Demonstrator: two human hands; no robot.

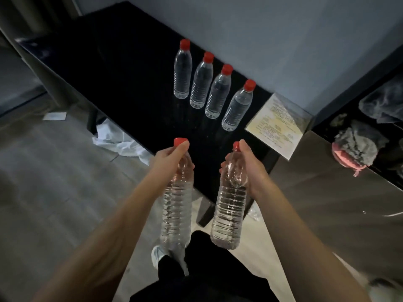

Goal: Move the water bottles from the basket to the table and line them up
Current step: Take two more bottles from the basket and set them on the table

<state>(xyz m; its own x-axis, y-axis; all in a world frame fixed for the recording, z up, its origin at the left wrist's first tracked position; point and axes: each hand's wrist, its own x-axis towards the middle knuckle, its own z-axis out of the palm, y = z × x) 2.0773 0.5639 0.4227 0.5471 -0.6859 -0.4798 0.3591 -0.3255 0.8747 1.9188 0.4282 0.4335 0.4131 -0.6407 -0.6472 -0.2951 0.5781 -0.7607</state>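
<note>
Several clear water bottles with red caps stand upright in a diagonal row [213, 88] on the black table [130, 73], running from the far middle toward the near right. My left hand [172, 158] grips the neck of another clear bottle [175, 210] that hangs down in front of the table's near edge. My right hand [246, 168] holds a second bottle [229, 214] the same way, by its neck just under the red cap. Both held bottles are in the air above the floor. The basket is not in view.
A printed sheet in a clear stand [277, 125] sits at the table's right end, close to the nearest bottle. A dark shelf with grey and pink cloths [357, 147] is at the right. White cloth [117, 142] lies on the floor under the table.
</note>
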